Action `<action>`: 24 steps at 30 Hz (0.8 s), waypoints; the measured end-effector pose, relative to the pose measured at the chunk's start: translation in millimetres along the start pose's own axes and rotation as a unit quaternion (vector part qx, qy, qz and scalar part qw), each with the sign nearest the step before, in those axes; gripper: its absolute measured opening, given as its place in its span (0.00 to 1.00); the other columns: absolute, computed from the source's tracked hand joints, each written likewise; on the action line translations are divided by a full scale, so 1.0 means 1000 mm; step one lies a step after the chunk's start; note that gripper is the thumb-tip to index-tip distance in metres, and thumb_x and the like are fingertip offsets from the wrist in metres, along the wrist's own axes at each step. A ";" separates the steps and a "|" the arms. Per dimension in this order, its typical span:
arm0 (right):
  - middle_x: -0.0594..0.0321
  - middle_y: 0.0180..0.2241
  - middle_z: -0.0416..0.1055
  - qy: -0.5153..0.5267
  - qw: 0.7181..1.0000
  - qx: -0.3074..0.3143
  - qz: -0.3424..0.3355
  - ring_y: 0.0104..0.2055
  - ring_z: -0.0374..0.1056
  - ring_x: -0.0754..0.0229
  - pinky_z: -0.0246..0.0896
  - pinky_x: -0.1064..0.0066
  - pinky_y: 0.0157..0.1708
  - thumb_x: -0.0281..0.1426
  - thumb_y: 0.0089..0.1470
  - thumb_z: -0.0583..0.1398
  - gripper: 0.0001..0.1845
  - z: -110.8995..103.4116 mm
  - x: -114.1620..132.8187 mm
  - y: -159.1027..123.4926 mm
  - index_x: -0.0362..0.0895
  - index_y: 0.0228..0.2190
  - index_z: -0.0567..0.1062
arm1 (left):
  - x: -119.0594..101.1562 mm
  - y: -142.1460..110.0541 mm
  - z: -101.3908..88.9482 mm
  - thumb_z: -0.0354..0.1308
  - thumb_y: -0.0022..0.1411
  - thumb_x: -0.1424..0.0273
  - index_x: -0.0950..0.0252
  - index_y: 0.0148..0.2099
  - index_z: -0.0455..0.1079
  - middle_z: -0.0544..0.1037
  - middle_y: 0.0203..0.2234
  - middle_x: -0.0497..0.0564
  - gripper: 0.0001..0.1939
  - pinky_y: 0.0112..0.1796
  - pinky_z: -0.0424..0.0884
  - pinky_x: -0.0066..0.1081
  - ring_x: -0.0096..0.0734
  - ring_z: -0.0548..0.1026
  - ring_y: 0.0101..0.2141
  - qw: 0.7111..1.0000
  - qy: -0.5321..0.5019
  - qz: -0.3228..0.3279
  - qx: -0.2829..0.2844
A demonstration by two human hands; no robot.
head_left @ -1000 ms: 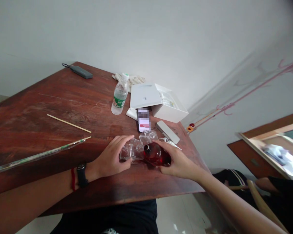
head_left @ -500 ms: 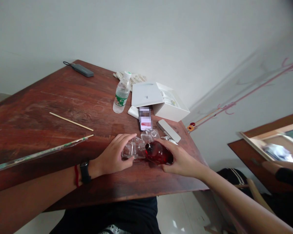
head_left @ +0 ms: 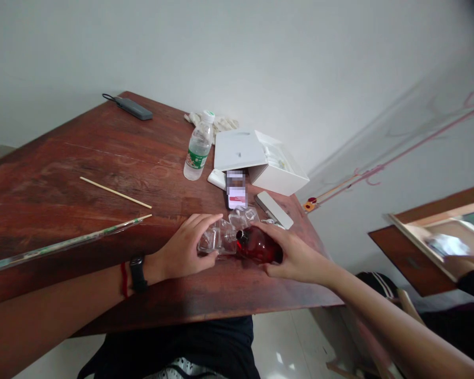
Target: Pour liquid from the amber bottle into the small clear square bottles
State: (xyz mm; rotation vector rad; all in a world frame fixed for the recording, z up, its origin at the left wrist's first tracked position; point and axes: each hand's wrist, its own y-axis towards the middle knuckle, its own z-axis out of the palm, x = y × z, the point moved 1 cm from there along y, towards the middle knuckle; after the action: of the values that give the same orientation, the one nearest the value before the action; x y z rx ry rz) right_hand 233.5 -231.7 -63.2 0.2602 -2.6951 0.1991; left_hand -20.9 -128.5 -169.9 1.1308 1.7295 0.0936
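Note:
My right hand [head_left: 290, 255] wraps around the base end of a dark red, see-through bottle [head_left: 258, 246]. The bottle is tilted, with its uncapped mouth facing left. Just left of that mouth is a clear plastic container [head_left: 218, 237] with moulded shapes, low on the table. My left hand [head_left: 189, 247] grips its left side between thumb and fingers. Behind the bottle lies another clear plastic piece [head_left: 244, 217]. Whether any liquid leaves the bottle I cannot tell.
On the wooden table [head_left: 161, 152] stand a water bottle [head_left: 198, 150] and an open white box [head_left: 282, 176]. A phone [head_left: 237, 197], a grey-white bar [head_left: 274, 209], a thin stick [head_left: 114, 192], a wrapped stick [head_left: 67, 245] and a grey device [head_left: 132, 109] lie around. Another person's arm [head_left: 468, 268] shows at right.
The view has shifted slightly. Both my hands keep their hold, and the red bottle stays nearly in place by the clear container. The other person's arm at right has moved rightward.

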 end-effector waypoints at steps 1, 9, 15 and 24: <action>0.53 0.57 0.79 -0.002 1.000 0.001 -0.001 0.53 0.78 0.44 0.73 0.53 0.53 0.26 0.42 0.65 0.41 0.000 0.000 0.000 0.48 0.61 0.72 | 0.000 0.000 0.000 0.62 0.59 0.76 0.66 0.71 0.60 0.73 0.61 0.62 0.38 0.63 0.68 0.51 0.51 0.71 0.60 1.000 0.001 0.001 0.000; 0.52 0.51 0.81 -0.019 1.000 0.010 0.000 0.46 0.79 0.46 0.74 0.54 0.50 0.27 0.43 0.63 0.39 -0.003 0.007 0.003 0.45 0.60 0.73 | 0.000 -0.001 -0.002 0.62 0.59 0.76 0.66 0.71 0.60 0.72 0.62 0.62 0.38 0.63 0.68 0.52 0.51 0.71 0.60 1.000 -0.004 -0.007 0.005; 0.52 0.49 0.81 -0.038 0.999 0.010 0.012 0.43 0.79 0.47 0.74 0.55 0.47 0.28 0.44 0.63 0.41 -0.002 0.006 0.002 0.44 0.63 0.71 | 0.000 0.000 -0.002 0.62 0.59 0.76 0.65 0.71 0.59 0.72 0.62 0.62 0.39 0.64 0.68 0.53 0.52 0.71 0.60 1.000 -0.008 -0.010 0.007; 0.52 0.53 0.80 -0.058 0.998 0.004 0.003 0.49 0.79 0.44 0.74 0.53 0.49 0.27 0.44 0.65 0.43 -0.001 0.000 0.000 0.48 0.64 0.69 | 0.001 0.000 -0.002 0.62 0.59 0.76 0.65 0.71 0.59 0.73 0.62 0.62 0.38 0.63 0.68 0.53 0.51 0.71 0.60 1.000 -0.004 -0.008 0.008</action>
State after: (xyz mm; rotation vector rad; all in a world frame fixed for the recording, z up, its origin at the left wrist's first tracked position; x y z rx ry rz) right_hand 233.4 -231.4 -62.7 0.2750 -2.8116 0.2036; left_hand -22.0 -127.3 -169.4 1.1262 1.7348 0.0657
